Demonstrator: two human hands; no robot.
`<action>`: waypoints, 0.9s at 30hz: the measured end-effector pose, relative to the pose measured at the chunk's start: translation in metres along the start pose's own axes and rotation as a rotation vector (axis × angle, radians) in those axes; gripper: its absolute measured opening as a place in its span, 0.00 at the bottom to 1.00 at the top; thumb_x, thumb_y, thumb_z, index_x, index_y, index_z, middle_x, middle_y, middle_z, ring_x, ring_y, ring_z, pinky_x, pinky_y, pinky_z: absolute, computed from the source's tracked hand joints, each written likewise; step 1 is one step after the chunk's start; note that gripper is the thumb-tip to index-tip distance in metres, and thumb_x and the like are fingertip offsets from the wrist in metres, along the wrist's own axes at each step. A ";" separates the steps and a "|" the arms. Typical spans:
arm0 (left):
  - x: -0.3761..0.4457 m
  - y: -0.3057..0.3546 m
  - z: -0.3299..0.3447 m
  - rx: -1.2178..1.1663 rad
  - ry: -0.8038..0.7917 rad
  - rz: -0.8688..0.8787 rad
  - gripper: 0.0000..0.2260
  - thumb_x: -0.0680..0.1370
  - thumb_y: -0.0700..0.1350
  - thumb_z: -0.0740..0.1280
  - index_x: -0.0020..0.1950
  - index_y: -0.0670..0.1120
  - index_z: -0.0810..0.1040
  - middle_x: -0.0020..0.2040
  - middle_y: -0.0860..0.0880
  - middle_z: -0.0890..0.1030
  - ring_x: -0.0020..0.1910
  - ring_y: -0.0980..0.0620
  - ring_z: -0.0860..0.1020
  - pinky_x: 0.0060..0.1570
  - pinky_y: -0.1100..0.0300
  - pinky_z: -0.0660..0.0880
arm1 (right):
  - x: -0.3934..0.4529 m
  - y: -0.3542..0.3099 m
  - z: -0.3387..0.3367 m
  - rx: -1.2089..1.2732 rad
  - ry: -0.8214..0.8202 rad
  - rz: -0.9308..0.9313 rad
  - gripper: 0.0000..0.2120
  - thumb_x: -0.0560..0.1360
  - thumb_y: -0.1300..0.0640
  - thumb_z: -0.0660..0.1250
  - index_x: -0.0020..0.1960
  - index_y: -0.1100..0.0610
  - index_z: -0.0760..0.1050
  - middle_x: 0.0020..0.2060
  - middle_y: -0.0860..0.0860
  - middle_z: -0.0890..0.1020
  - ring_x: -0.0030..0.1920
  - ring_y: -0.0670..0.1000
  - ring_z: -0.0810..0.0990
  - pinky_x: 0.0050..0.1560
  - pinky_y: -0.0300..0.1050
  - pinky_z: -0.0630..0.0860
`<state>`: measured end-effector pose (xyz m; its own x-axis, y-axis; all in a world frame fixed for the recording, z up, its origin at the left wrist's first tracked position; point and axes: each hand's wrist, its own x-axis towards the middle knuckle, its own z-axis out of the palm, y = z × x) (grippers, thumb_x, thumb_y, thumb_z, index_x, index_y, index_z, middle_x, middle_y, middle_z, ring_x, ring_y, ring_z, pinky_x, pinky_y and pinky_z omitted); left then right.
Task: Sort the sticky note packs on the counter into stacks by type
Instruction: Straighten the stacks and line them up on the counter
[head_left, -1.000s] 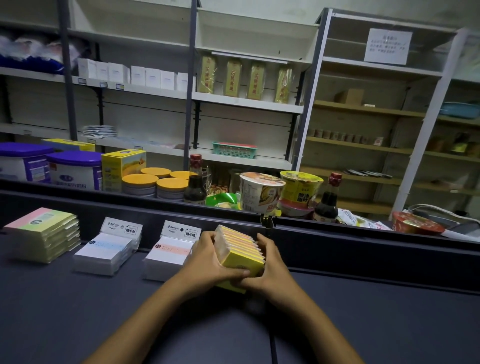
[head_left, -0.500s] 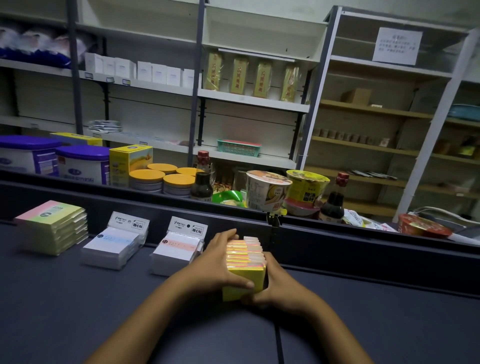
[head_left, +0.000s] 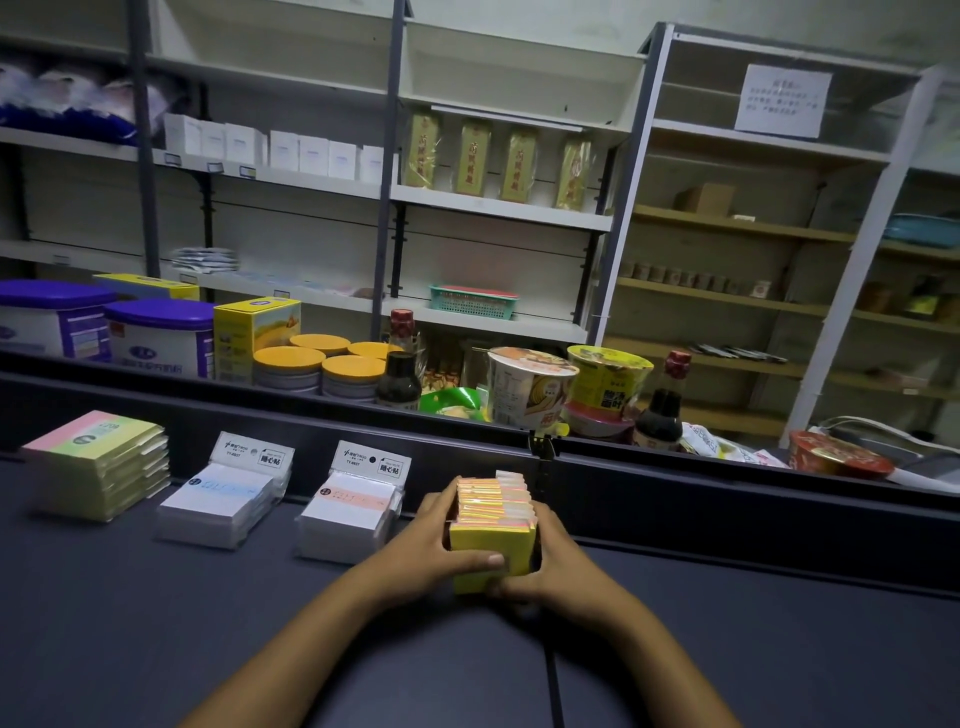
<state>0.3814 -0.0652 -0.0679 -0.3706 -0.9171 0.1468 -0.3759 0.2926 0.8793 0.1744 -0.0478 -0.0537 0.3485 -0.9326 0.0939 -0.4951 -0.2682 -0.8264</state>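
Both forearms reach in from the near edge over the dark surface (head_left: 156, 623) and meet at a bundle of yellow sticky note packs (head_left: 493, 540) standing on it, a little right of centre. The left hand (head_left: 431, 551) cups the bundle's left side, fingers curled round the far edge and the thumb laid across the yellow front face. The right hand (head_left: 556, 566) clasps the right side, its thumb tucked low against the front, so the packs sit squeezed between the two palms.

Just left of the left hand lies a white stack with an orange label (head_left: 348, 514), almost touching the knuckles. Further left is a white stack with a blue label (head_left: 218, 506), and well apart at the far left a pastel pink and green stack (head_left: 98, 462).

Beyond the surface's raised back rail stand noodle cups (head_left: 530, 389), dark sauce bottles (head_left: 400, 374) and purple-lidded tins (head_left: 156, 338), with shelving (head_left: 498, 208) behind.
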 end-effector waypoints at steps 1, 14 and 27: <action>0.000 0.000 0.002 0.021 -0.001 -0.007 0.48 0.70 0.58 0.76 0.80 0.56 0.48 0.70 0.57 0.62 0.65 0.66 0.67 0.61 0.78 0.61 | 0.000 0.000 0.000 0.029 0.009 -0.003 0.44 0.67 0.57 0.80 0.75 0.46 0.60 0.68 0.47 0.70 0.66 0.45 0.74 0.67 0.45 0.75; 0.006 -0.003 0.009 0.110 -0.008 0.037 0.46 0.76 0.51 0.72 0.81 0.44 0.42 0.77 0.51 0.52 0.75 0.61 0.52 0.73 0.68 0.49 | -0.004 -0.004 0.022 0.002 0.102 -0.089 0.38 0.73 0.63 0.71 0.77 0.47 0.58 0.66 0.48 0.65 0.70 0.44 0.68 0.73 0.46 0.68; 0.001 -0.005 0.002 0.105 0.049 0.121 0.35 0.74 0.50 0.74 0.76 0.56 0.60 0.69 0.52 0.67 0.66 0.69 0.65 0.60 0.83 0.57 | -0.004 -0.010 0.021 -0.034 0.114 -0.126 0.35 0.73 0.59 0.74 0.75 0.47 0.63 0.64 0.48 0.70 0.66 0.41 0.71 0.69 0.36 0.69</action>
<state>0.3819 -0.0667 -0.0730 -0.3776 -0.8849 0.2727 -0.4188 0.4258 0.8021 0.1944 -0.0363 -0.0570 0.3180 -0.9120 0.2590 -0.4804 -0.3905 -0.7853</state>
